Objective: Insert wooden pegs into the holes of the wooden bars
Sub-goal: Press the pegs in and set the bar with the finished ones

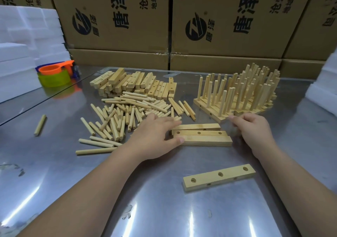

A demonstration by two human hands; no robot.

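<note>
Three wooden bars [200, 135] lie side by side in the middle of the metal table. My left hand [155, 136] rests on their left ends, fingers over the far bar and thumb against the near one. My right hand [253, 129] sits at their right ends with its fingers curled; whether it holds anything is unclear. A loose pile of wooden pegs [127, 114] lies left of the bars. One more bar [218, 177] with three holes lies alone nearer to me. Finished bars with upright pegs [240, 92] stand at the right rear.
A heap of empty bars [135, 83] sits behind the pegs. A stray peg [40, 125] lies far left. Orange and green plastic cups [54, 74] and white foam blocks [16, 69] stand at the left. Cardboard boxes [200, 23] wall the back.
</note>
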